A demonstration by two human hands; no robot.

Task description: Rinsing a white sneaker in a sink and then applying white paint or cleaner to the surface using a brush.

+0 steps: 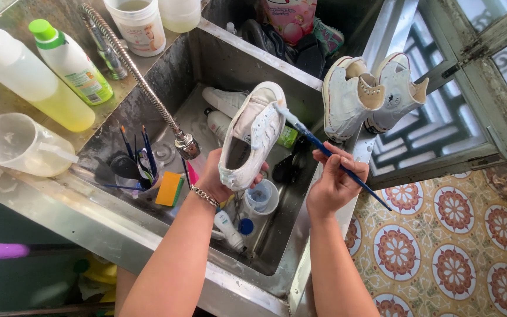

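Two hands are busy over the sink [300, 258]: my left hand [218, 179] grips the light, soft, wet-slick white sneaker [250, 138] at its stiffer heel, while right fingers [338, 161] pinch a thin blue brush [329, 154] against it.

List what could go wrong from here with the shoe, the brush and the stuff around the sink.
1. The left hand holds the white shoe by its heel over the sink; a slip could drop it onto the cup and bottles below.
2. The brush in the right hand could smear paint past the spot it touches.
3. The two sneakers perched on the sink's edge might get knocked off.
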